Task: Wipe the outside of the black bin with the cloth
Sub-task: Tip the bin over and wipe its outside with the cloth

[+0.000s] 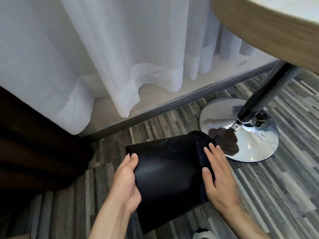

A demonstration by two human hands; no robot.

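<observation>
The black bin (165, 175) is tipped on its side above the striped floor, its base pointing up and left. White specks dot its upper side. My left hand (126, 183) grips the bin's left side near the base, thumb on top. My right hand (218, 176) lies flat on a dark cloth (202, 156) and presses it against the bin's right side. Most of the cloth is hidden under the hand and is hard to tell from the bin.
A round chrome table base (245, 135) with a dark pole stands just right of the bin. The wooden tabletop (269, 26) hangs over the upper right. White curtains (96, 54) and a grey skirting board run behind. Dark brown fabric (34, 145) fills the left.
</observation>
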